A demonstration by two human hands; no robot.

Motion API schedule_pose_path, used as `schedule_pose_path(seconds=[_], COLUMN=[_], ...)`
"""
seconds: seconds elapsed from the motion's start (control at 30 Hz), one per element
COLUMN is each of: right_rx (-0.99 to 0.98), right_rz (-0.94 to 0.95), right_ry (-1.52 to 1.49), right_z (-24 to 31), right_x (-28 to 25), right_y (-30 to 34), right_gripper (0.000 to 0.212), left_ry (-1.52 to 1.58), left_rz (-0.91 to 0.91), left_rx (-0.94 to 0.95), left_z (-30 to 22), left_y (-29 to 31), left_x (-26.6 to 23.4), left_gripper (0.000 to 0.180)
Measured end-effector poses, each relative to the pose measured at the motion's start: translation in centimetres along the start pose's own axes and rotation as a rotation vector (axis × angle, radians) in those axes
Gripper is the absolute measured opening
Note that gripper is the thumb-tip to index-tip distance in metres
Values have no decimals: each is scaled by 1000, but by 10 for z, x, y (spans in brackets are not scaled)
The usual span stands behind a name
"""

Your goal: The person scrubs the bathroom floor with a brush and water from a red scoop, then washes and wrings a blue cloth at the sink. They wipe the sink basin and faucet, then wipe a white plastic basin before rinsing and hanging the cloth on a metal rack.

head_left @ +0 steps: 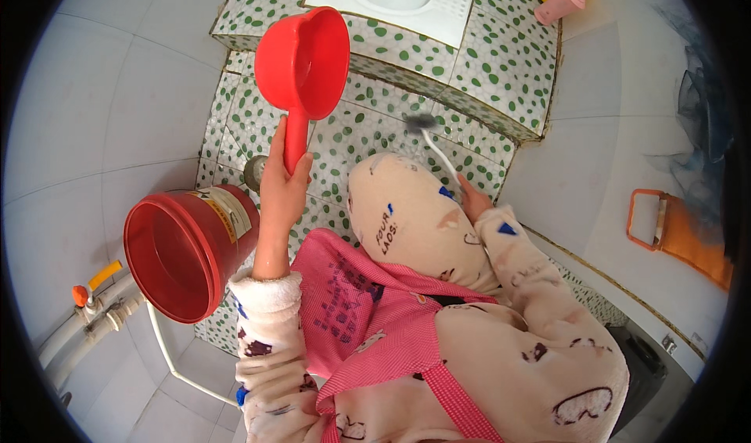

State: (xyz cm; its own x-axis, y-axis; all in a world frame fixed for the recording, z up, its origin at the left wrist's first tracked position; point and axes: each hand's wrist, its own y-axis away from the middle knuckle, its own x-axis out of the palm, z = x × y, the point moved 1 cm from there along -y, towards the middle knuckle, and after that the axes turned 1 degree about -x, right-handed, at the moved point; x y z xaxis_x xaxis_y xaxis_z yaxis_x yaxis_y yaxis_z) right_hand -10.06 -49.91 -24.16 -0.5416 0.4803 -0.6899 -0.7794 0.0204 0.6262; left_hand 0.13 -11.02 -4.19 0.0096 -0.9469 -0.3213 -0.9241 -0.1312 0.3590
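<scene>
My left hand [283, 186] is closed round the handle of a red plastic water dipper [275, 66], held up in front of me with its bowl tipped to one side. Low on the right, my right hand [472, 200] grips the white handle of a long-handled brush [443, 155]. The dark bristle head of that brush is over the wet tiled floor, close to the raised step; whether it touches the tiles I cannot tell. Beside my left forearm stands a red bucket [174, 255], its mouth facing up toward me.
A white squat toilet [399, 3] is set in the raised tiled step [501, 75]. Pink and yellow bottles [560, 5] stand at its far right corner. Pipes with an orange-handled valve [81, 296] run along the left wall. A round drain fitting [255, 174] sits behind my left wrist.
</scene>
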Motion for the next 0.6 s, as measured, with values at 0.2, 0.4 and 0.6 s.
schedule_pose_path(seconds=[0.2,0.4,0.6], right_rx=[37,100,111], right_rz=[-27,-18,108], right_ry=[-343,-477,150], right_z=[-79,-4,-100], right_x=[-15,-31,-6], right_y=[73,0,129], right_gripper=[53,47,54], left_ry=[20,81,36], left_rz=[22,58,50], left_rx=[-55,-49,-74], left_z=[-6,-6,-3], left_y=[4,5,16], left_x=[-6,-2,-9], left_gripper=[62,62,62])
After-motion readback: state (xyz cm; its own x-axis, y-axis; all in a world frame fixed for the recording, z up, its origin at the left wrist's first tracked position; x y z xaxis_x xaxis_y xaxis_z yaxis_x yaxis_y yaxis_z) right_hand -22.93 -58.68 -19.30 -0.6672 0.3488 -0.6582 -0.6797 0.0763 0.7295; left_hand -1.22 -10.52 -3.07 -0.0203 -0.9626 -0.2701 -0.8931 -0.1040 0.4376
